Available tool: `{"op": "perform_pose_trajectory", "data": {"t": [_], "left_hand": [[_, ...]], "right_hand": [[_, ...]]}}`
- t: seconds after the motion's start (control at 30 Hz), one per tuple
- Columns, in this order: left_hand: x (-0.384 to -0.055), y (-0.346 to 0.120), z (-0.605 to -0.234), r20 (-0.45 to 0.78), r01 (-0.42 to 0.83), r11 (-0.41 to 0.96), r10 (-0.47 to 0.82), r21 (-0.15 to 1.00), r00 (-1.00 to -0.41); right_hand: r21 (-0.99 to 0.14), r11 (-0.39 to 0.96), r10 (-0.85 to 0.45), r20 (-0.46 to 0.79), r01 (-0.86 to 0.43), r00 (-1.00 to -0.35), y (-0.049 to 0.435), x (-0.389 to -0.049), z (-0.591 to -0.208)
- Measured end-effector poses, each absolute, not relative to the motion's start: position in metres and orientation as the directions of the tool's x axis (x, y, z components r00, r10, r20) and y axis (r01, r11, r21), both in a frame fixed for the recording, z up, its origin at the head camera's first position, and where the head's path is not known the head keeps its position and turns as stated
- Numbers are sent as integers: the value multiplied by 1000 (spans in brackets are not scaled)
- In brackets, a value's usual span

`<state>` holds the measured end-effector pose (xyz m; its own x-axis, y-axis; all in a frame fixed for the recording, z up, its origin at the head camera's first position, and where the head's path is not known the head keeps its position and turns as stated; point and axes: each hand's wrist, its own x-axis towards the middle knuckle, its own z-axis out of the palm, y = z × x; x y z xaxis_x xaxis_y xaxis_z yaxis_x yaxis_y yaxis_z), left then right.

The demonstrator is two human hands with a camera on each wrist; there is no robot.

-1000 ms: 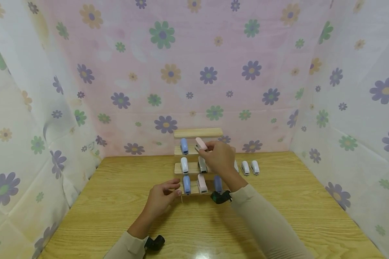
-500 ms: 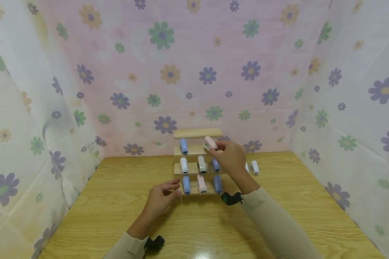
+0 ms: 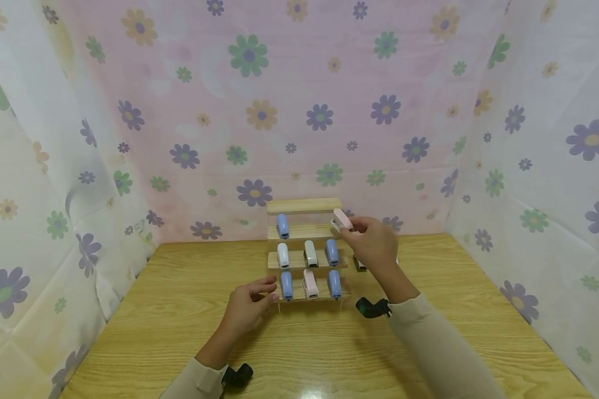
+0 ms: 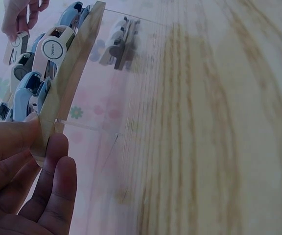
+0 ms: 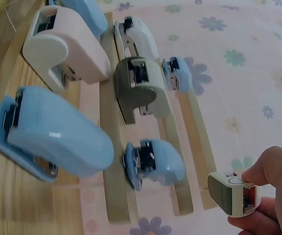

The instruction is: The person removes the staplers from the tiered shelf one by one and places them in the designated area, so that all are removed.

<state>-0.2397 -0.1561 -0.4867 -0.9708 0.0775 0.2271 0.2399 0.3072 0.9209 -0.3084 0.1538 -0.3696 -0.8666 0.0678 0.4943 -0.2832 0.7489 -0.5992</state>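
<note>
My right hand (image 3: 376, 244) pinches a small pink-topped stapler (image 3: 342, 220) between thumb and fingers, at the right end of the rack's second tier from the top. In the right wrist view this stapler (image 5: 231, 196) is tilted close to that tier's end; whether it touches is unclear. My left hand (image 3: 249, 305) grips the left end of the bottom tier of the wooden rack (image 4: 75, 83), thumb on one side and fingers on the other. Blue staplers (image 3: 287, 285), a pink stapler (image 3: 310, 284), a white stapler (image 3: 283, 255) and a grey-white stapler (image 3: 310, 254) stand on the tiers.
A blue stapler (image 3: 282, 226) stands at the left of the second tier. The top tier (image 3: 304, 205) is bare wood. Beside the rack, a stapler (image 3: 361, 265) on the wooden table (image 3: 179, 321) is partly hidden by my right hand. Flowered cloth (image 3: 319, 144) hangs behind.
My right hand has carried the pink stapler rightward along the second tier, from its middle to its right end, uncovering the blue stapler below. The left hand has stayed in place.
</note>
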Motion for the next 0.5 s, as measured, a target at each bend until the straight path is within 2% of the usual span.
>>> {"op": "perform_pose_trajectory", "data": {"t": [0.5], "left_hand": [[-240,-156,-487,230,242,321,75,916,-970]], "right_hand": [[-576,771,119,548,-270,-828,192,-306,-378]]}}
